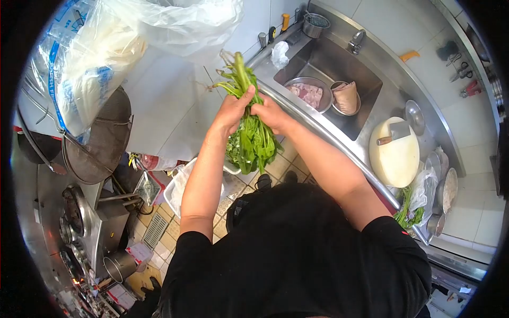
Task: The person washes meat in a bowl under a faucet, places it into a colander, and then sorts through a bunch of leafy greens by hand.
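A bunch of leafy greens with thick pale stems and thin roots is held up in front of me, stems at the top and leaves hanging down. My left hand is wrapped around the stems, its thumb lying along them. On the other side of the same bunch, my right hand grips the stems with its fingers curled. Under the leaves, partly hidden, a white plastic basket is near the floor.
To the right, a steel sink holds two metal bowls with raw meat. A cleaver lies on a round chopping board. More greens lie beyond. Plastic bags hang upper left, above a dark wok. A flame burns on the stove, lower left.
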### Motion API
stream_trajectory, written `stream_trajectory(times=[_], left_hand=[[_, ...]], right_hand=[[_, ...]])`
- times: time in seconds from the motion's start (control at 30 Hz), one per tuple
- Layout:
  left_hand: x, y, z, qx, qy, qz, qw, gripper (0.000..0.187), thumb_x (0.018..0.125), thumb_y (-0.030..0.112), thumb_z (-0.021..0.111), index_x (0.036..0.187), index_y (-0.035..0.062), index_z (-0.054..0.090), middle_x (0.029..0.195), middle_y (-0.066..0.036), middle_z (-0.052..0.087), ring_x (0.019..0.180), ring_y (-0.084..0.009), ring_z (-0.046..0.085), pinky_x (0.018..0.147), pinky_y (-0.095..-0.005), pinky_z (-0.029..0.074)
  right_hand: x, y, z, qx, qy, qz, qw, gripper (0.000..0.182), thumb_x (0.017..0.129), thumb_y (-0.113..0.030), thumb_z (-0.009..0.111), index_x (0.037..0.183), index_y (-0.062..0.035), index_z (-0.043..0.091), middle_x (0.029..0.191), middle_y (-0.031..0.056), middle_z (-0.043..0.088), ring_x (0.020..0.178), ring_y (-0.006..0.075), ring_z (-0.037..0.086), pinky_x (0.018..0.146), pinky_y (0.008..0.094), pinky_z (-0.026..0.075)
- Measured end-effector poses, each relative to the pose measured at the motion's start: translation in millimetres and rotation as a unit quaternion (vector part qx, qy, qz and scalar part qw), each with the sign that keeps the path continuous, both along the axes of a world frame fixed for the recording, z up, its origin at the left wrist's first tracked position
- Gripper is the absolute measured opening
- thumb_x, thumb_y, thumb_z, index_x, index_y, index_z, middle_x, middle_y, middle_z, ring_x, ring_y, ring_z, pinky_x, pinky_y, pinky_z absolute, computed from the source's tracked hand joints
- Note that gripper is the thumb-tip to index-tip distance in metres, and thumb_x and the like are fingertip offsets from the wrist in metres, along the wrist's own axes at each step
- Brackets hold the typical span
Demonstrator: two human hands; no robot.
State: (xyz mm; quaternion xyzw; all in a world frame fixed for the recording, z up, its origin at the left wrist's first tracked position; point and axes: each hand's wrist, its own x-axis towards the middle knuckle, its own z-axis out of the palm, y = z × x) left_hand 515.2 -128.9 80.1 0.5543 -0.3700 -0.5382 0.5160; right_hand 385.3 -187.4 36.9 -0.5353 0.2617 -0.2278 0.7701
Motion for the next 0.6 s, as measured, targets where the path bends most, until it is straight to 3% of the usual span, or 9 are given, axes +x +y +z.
stream_trajectory(times=[0.07,0.23,0.27,0.37,0.43,0.5,0.53,0.6], left_hand=[[-4,-2,-1,-0.021,0.097,0.021,0.995,0.061,0.096,0.050,0.048,0.124,-0.0027,0.056,0.120,-0.009,0.062,0.105,-0.0165,0.058,0.090,-0.0309,0.045],[7,-5,2,-0.051,0.138,-0.021,0.989,0.065,0.100,0.053,0.035,0.128,-0.0034,0.052,0.122,-0.011,0.061,0.108,-0.0172,0.057,0.095,-0.0340,0.044],[10,-1,10,-0.051,0.140,-0.021,0.989,0.065,0.100,0.053,0.035,0.128,-0.0034,0.052,0.122,-0.011,0.061,0.108,-0.0172,0.057,0.095,-0.0340,0.044],[16,5,26,-0.021,-0.010,-0.073,0.997,0.065,0.099,0.052,0.040,0.132,-0.0036,0.048,0.121,-0.012,0.062,0.108,-0.0176,0.057,0.095,-0.0325,0.043],[20,-5,1,-0.059,0.022,-0.086,0.994,0.069,0.095,0.054,0.047,0.135,-0.0023,0.045,0.120,-0.012,0.063,0.110,-0.0177,0.056,0.096,-0.0325,0.042],[12,-6,3,-0.075,0.023,-0.037,0.996,0.060,0.097,0.049,0.048,0.129,-0.0012,0.050,0.117,-0.012,0.063,0.109,-0.0181,0.056,0.096,-0.0332,0.042],[9,-5,3,-0.090,0.022,0.014,0.996,0.051,0.098,0.044,0.048,0.123,-0.0002,0.055,0.114,-0.013,0.064,0.107,-0.0185,0.057,0.096,-0.0340,0.042],[19,-10,-8,-0.095,0.066,0.014,0.993,0.053,0.098,0.048,0.045,0.121,0.0006,0.054,0.117,-0.012,0.062,0.107,-0.0205,0.057,0.094,-0.0357,0.044]], right_hand=[[-1,0,3,0.012,-0.011,0.002,1.000,0.035,0.077,-0.007,0.049,0.112,-0.0057,0.054,0.086,0.0032,0.055,0.075,0.0108,0.053,0.067,0.0268,0.048],[-8,-1,18,0.069,-0.045,0.018,0.996,0.036,0.076,-0.008,0.048,0.112,-0.0067,0.054,0.090,0.0038,0.055,0.075,0.0127,0.055,0.066,0.0292,0.051],[-8,-2,18,0.077,-0.037,0.033,0.996,0.036,0.076,-0.008,0.048,0.112,-0.0065,0.054,0.090,0.0042,0.055,0.076,0.0129,0.056,0.066,0.0295,0.051],[-6,-3,25,0.050,0.002,0.035,0.998,0.037,0.077,-0.008,0.048,0.113,-0.0053,0.055,0.089,0.0040,0.055,0.076,0.0124,0.055,0.065,0.0285,0.050],[-2,0,25,0.031,0.018,0.033,0.999,0.037,0.077,-0.008,0.049,0.113,-0.0047,0.056,0.090,0.0039,0.055,0.076,0.0118,0.054,0.064,0.0276,0.049],[6,9,36,-0.103,0.085,-0.011,0.991,0.037,0.077,-0.006,0.050,0.114,-0.0035,0.056,0.089,0.0033,0.055,0.074,0.0104,0.053,0.063,0.0260,0.046],[8,9,32,-0.102,0.086,-0.012,0.991,0.037,0.077,-0.006,0.050,0.114,-0.0035,0.056,0.089,0.0033,0.055,0.074,0.0104,0.053,0.063,0.0260,0.046],[14,7,21,-0.050,0.047,-0.022,0.997,0.036,0.078,-0.005,0.051,0.113,-0.0026,0.056,0.086,0.0020,0.056,0.073,0.0093,0.051,0.064,0.0252,0.044]])
